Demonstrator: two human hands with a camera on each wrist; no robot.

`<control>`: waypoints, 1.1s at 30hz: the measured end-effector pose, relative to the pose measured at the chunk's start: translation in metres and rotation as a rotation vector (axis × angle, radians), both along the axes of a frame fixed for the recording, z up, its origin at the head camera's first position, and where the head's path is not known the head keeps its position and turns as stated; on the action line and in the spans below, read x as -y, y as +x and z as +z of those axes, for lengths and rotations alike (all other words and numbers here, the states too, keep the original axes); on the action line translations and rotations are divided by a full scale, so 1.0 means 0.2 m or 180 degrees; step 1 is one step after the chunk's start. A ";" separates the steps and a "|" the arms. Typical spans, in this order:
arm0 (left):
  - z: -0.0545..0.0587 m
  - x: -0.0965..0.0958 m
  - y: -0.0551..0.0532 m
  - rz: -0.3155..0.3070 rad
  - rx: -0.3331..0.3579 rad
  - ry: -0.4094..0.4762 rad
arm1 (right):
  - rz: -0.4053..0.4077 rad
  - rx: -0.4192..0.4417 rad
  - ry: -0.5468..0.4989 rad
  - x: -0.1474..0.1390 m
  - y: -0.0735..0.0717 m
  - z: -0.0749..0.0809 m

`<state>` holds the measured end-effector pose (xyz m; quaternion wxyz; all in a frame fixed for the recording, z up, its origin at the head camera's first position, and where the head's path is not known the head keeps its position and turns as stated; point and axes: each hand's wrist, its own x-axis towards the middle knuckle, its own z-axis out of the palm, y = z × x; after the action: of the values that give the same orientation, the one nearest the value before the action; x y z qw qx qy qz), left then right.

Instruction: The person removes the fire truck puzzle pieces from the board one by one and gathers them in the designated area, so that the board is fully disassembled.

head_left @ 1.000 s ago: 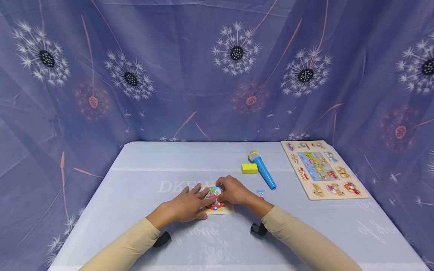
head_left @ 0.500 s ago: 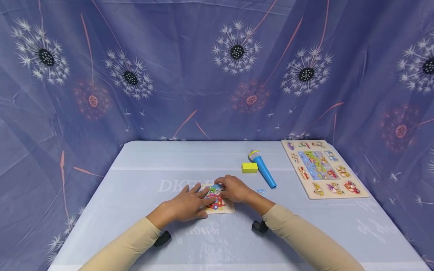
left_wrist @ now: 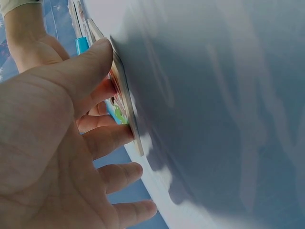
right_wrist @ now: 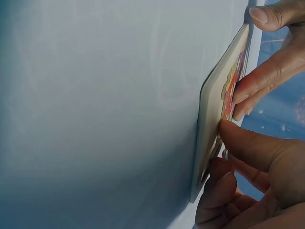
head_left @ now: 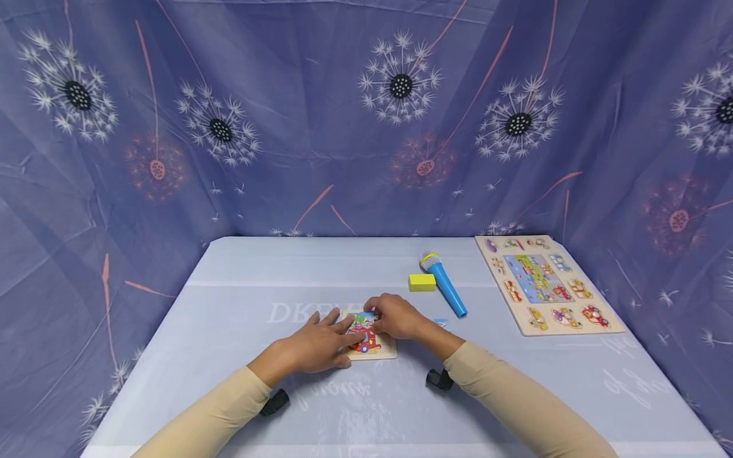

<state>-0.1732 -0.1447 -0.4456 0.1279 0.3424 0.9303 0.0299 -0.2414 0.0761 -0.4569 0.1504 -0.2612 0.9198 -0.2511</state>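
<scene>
A small wooden jigsaw puzzle point(head_left: 387, 351) with a red vehicle picture and a pale frame lies on the table in front of me. My left hand point(head_left: 317, 345) rests on its left side, fingers spread and fairly straight, one finger reaching over the picture. At the upper right of the picture, my right hand point(head_left: 397, 316) pinches a puzzle piece point(right_wrist: 225, 153) between thumb and fingers, close over the frame; the fingers hide most of that piece. Another loose piece point(head_left: 440, 322), blue on top, shows beside the right wrist, partly covered by the forearm.
Beyond the right hand lie a yellow block point(head_left: 422, 283) and a blue toy microphone point(head_left: 448, 287). A large wooden knob puzzle board point(head_left: 518, 321) lies at the table's right. Black devices sit under both wrists. A blue dandelion-print curtain point(head_left: 321, 127) encloses the table's far side.
My right hand has shifted slightly at the puzzle's upper right, and its forearm covers more of the loose piece. The left hand stays in place.
</scene>
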 end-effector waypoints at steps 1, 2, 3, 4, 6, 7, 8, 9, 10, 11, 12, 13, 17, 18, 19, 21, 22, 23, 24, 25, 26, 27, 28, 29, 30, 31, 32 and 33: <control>0.00 0.00 0.00 -0.0003 -0.0002 0.0000 | -0.0012 0.0020 0.0006 0.00 0.00 0.00; 0.00 0.00 0.00 -0.0007 -0.0008 -0.0002 | -0.0018 0.0034 0.0006 0.00 -0.01 0.00; 0.00 0.00 0.00 -0.0012 -0.0011 -0.0002 | -0.0023 0.0045 0.0008 0.00 -0.01 0.00; 0.00 0.00 0.00 -0.0016 -0.0017 -0.0002 | -0.0024 0.0055 0.0006 0.00 -0.01 0.00; 0.00 0.00 0.00 -0.0023 -0.0026 0.0002 | -0.0026 0.0068 -0.0015 0.00 -0.01 0.00; 0.00 0.00 0.00 -0.0027 -0.0030 0.0004 | -0.0025 0.0070 -0.0025 0.00 -0.01 0.00; 0.00 0.00 0.00 -0.0027 -0.0028 0.0009 | -0.0013 0.0056 -0.0037 0.00 -0.01 0.00; 0.00 0.01 0.00 -0.0030 -0.0031 0.0011 | -0.0009 0.0052 -0.0049 0.00 -0.01 0.01; 0.00 0.01 0.00 -0.0033 -0.0035 0.0012 | -0.0012 0.0051 -0.0062 0.00 -0.02 0.01; 0.00 0.01 0.00 -0.0029 -0.0031 0.0017 | -0.0016 0.0048 -0.0086 -0.01 -0.02 0.01; -0.01 0.01 0.00 -0.0023 -0.0027 0.0018 | -0.0024 0.0031 -0.0110 -0.02 -0.02 0.02; -0.01 0.01 -0.01 -0.0018 -0.0023 0.0018 | -0.0040 0.0003 -0.0137 -0.04 -0.03 0.03; -0.01 0.00 -0.01 0.0005 0.0002 0.0029 | -0.0203 -0.0082 -0.0278 -0.15 -0.06 0.06; -0.01 0.00 -0.01 0.0011 0.0010 0.0026 | -0.0249 -0.0106 -0.0299 -0.18 -0.07 0.07; -0.01 0.00 -0.01 0.0012 0.0016 0.0026 | -0.0291 -0.0122 -0.0314 -0.22 -0.07 0.08; -0.01 -0.01 0.00 0.0025 0.0033 0.0025 | -0.0317 -0.0112 -0.0343 -0.29 -0.08 0.09; -0.01 -0.01 0.00 0.0033 0.0042 0.0024 | -0.0317 -0.0106 -0.0342 -0.33 -0.09 0.10; 0.00 -0.01 0.00 0.0039 0.0049 0.0027 | -0.0321 -0.0087 -0.0351 -0.35 -0.09 0.10; 0.00 -0.01 0.00 0.0047 0.0059 0.0030 | -0.0337 -0.0067 -0.0349 -0.38 -0.09 0.11; 0.00 -0.01 0.00 0.0053 0.0064 0.0034 | -0.0337 -0.0048 -0.0344 -0.40 -0.09 0.11; 0.00 -0.01 0.00 0.0057 0.0068 0.0039 | -0.0334 -0.0021 -0.0330 -0.42 -0.08 0.11; 0.00 -0.01 0.00 0.0059 0.0075 0.0048 | -0.0346 0.0001 -0.0288 -0.44 -0.08 0.10; 0.00 -0.01 0.01 0.0058 0.0076 0.0055 | -0.0344 0.0016 -0.0255 -0.45 -0.08 0.10; 0.00 -0.01 0.01 0.0057 0.0072 0.0056 | -0.0359 0.0038 -0.0208 -0.47 -0.07 0.09; 0.00 -0.01 0.01 0.0057 0.0067 0.0059 | -0.0373 0.0057 -0.0145 -0.48 -0.06 0.09; 0.00 -0.01 0.01 0.0053 0.0057 0.0058 | -0.0378 0.0090 -0.0080 -0.48 -0.05 0.08; 0.00 -0.01 0.00 0.0051 0.0049 0.0063 | -0.0367 0.0104 -0.0014 -0.49 -0.05 0.07; 0.00 -0.01 0.00 0.0048 0.0040 0.0066 | -0.0389 0.0143 0.0045 -0.49 -0.04 0.06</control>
<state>-0.1724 -0.1432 -0.4457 0.1300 0.3364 0.9317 0.0427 -0.2485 0.1746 -0.4443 0.1574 -0.1978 0.9322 -0.2591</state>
